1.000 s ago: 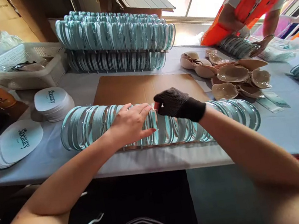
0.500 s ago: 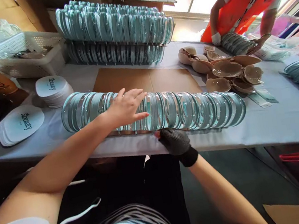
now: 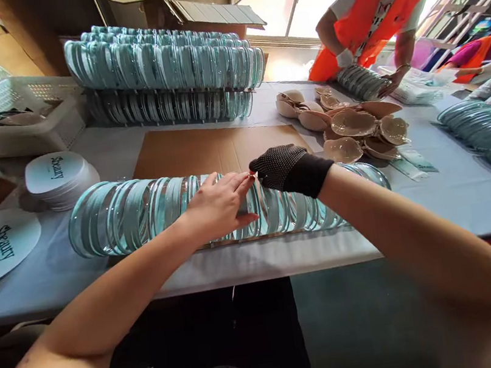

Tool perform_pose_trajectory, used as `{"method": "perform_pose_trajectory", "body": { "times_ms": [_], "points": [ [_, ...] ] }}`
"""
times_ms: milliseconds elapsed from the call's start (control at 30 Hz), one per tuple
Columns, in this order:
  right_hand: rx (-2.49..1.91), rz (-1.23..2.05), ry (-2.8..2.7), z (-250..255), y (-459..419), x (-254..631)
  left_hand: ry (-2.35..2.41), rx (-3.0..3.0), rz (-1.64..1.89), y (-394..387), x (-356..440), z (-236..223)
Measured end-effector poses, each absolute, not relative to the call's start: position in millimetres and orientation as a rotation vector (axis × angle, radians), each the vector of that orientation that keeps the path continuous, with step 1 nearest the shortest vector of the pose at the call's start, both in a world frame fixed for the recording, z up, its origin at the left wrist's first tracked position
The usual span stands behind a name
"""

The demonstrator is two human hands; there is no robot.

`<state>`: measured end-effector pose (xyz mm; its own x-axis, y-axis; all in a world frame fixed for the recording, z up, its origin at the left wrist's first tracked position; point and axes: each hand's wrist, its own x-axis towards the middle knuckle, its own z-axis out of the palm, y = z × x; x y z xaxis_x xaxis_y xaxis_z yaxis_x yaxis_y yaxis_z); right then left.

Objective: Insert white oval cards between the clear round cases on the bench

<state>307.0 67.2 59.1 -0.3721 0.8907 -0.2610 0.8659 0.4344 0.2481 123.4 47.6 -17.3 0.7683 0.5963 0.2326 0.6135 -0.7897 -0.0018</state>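
Observation:
A long row of clear, teal-tinted round cases point(image 3: 130, 216) stands on edge along the near side of the grey table point(image 3: 451, 202). My left hand point(image 3: 219, 206) lies over the middle of the row, fingers stretched out and resting on the case rims. My right hand point(image 3: 284, 169), in a black mesh glove, meets the left fingertips at the top of the row. Its thumb and fingers are pinched at a case rim, and what they pinch is too small to make out.
Two stacked rows of the same cases point(image 3: 162, 61) stand at the back, behind a cardboard sheet point(image 3: 203, 147). On the left are a white basket point(image 3: 9, 115) and piles of "Beauty" labels point(image 3: 56, 169). Beige cups point(image 3: 352, 125) lie right. A person in orange point(image 3: 362, 13) handles more cases point(image 3: 362, 81).
My right hand had dropped below the table's front edge half a second ago and has come back up to the top of the row. My left hand stayed on the cases.

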Motion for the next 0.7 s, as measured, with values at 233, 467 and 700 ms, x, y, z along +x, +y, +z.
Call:
{"method": "perform_pose_trajectory", "body": {
  "times_ms": [233,467,700],
  "points": [
    [1.659,0.179,2.599,27,67,327,-1.02,-2.895,-0.338,47,125,-18],
    [1.734,0.2,2.952,-28,-18,345,-1.07,-2.908,-0.299,46,123,-17],
    [1.966,0.239,2.686,-124,-73,343,-1.112,-2.965,-0.32,42,129,-5]
  ]
}}
